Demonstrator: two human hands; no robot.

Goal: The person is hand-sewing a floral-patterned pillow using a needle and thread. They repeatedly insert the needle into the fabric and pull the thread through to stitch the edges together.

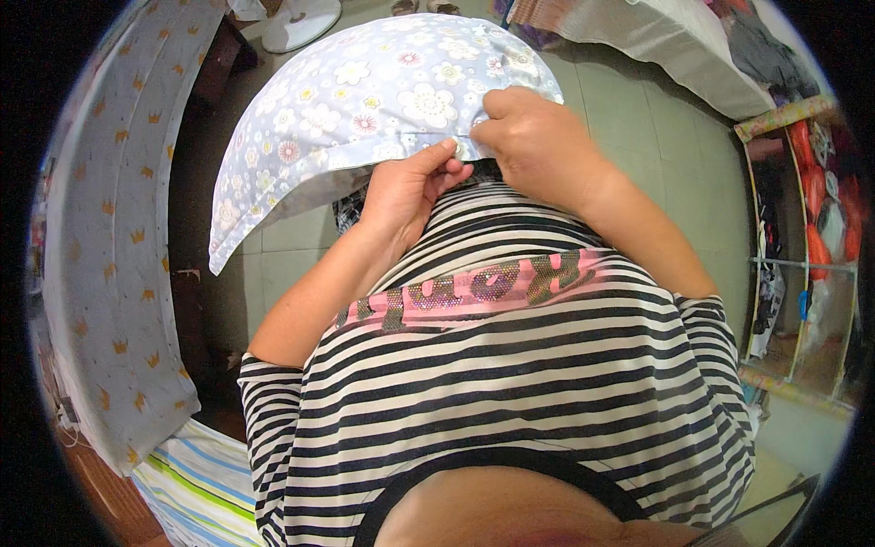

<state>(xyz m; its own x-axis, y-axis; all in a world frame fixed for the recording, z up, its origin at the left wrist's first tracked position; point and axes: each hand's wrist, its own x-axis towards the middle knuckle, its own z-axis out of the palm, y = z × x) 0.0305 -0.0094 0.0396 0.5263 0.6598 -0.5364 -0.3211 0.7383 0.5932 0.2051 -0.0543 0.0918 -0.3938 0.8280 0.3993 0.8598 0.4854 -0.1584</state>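
A pale blue pillow in a floral-print case (355, 96) lies in front of my striped shirt, its near edge facing me. My left hand (410, 191) pinches that near edge between thumb and fingers, just left of a small seam or opening. Close beside it, my right hand (536, 140) has its fingers bent on the fabric near the same edge, gripping the case. The fingertips of my right hand are partly hidden, so the exact spot it pinches cannot be told. The pillow's pointed corner hangs down at the left.
A long grey cloth with a crown print (137, 225) covers furniture at the left. The round white base of a stand (301, 24) is on the tiled floor (656, 164) beyond the pillow. A shelf rack (803, 260) with bagged items stands at the right; a striped cloth (198, 485) lies lower left.
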